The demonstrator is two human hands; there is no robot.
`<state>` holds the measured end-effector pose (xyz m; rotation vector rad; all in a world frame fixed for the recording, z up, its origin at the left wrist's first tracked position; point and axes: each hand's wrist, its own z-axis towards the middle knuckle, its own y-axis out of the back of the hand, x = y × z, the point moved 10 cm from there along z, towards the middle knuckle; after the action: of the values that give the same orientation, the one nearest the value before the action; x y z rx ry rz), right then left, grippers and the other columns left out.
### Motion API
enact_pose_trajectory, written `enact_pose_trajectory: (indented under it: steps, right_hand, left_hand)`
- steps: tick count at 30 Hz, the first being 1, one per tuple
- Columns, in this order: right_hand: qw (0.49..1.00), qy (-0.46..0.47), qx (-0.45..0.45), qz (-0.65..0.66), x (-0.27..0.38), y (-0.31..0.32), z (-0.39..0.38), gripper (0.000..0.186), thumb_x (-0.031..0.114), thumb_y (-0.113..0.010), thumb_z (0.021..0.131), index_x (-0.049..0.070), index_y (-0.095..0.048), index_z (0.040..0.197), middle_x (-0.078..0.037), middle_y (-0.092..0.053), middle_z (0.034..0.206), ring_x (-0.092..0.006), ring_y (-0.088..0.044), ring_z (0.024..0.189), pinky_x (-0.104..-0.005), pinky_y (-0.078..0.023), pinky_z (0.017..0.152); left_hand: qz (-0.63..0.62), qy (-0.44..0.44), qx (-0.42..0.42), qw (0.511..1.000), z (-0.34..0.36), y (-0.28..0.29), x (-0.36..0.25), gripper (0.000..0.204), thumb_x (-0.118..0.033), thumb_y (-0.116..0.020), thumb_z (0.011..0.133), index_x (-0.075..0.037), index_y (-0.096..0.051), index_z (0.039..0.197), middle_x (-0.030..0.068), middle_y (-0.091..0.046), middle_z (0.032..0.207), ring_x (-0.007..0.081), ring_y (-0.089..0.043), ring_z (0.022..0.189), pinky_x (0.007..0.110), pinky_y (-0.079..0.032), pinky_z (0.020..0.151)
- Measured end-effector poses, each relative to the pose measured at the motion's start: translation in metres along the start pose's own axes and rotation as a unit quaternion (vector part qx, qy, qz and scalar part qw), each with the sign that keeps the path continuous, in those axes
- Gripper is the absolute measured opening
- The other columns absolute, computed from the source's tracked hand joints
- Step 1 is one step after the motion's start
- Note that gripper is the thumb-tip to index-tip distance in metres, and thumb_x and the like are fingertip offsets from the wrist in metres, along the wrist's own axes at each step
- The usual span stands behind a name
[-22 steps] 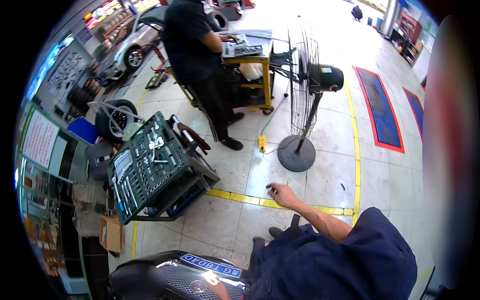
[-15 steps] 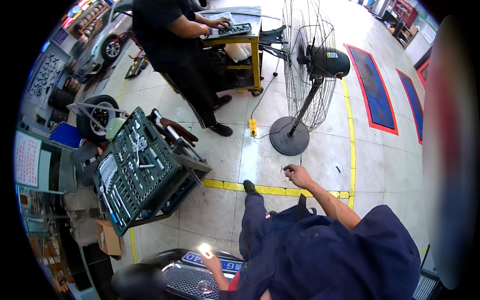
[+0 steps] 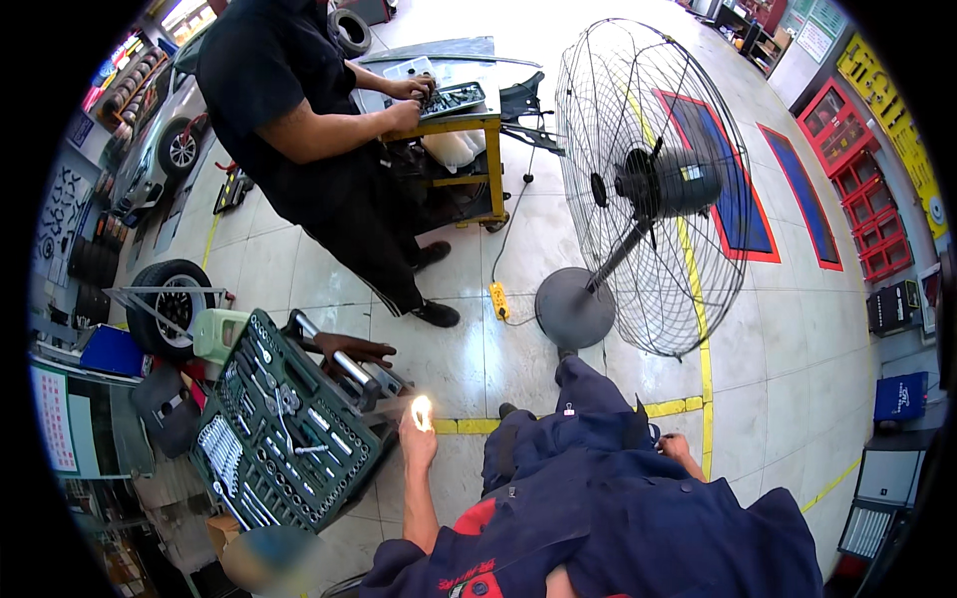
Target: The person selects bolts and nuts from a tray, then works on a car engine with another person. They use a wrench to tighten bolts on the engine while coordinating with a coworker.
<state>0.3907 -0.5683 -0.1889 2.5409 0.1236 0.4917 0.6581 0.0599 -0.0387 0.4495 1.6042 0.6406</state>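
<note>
Left hand of mine grips a glowing light, long axis nearly upright, just below and left of the frame's centre. An open tool case lies to its left, lower left of the frame, far from my right hand, lower right, whose grip I cannot tell. My left forearm points up the frame.

The left hand is holding a glowing light just beside the toolkit. The right hand is hanging beside the navy clothes. A co-worker is standing at the cart, hands at a tray, while a fan is standing nearby.
</note>
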Motion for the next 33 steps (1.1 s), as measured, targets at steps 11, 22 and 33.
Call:
enact_pose_trajectory:
  steps: [11, 22, 33]
  right_hand:
    - [0.993, 0.111, -0.037, 0.008, 0.134, -0.019, 0.027, 0.029, 0.024, -0.065, 0.088, -0.001, -0.072, 0.101, -0.013, -0.071, 0.081, -0.0217, -0.069, 0.070, -0.0354, -0.055, 0.056]
    - [0.980, 0.146, -0.067, -0.118, 0.144, -0.008, 0.086, 0.030, 0.019, -0.057, 0.089, -0.005, -0.070, 0.103, -0.015, -0.071, 0.083, -0.0241, -0.068, 0.070, -0.0355, -0.054, 0.065]
    - [0.998, 0.045, 0.026, -0.030, 0.203, -0.043, 0.146, 0.029, 0.019, -0.058, 0.089, -0.004, -0.070, 0.103, -0.014, -0.071, 0.084, -0.0226, -0.068, 0.072, -0.0344, -0.053, 0.067]
  left_hand:
    - [0.013, 0.032, 0.061, 0.998, 0.075, -0.053, -0.009, 0.029, -0.016, -0.061, 0.093, 0.003, -0.060, 0.114, 0.0290, -0.065, 0.107, 0.0463, -0.061, 0.103, 0.048, -0.049, 0.086]
    - [0.016, 0.004, 0.053, 0.998, 0.164, -0.080, -0.033, 0.030, -0.017, -0.056, 0.095, -0.001, -0.058, 0.121, 0.0263, -0.064, 0.109, 0.0462, -0.060, 0.102, 0.049, -0.048, 0.086]
    - [0.030, -0.045, 0.120, 0.991, 0.310, -0.149, -0.194, 0.025, -0.020, -0.058, 0.098, -0.001, -0.057, 0.114, 0.0201, -0.066, 0.089, 0.0343, -0.066, 0.081, 0.044, -0.050, 0.072]
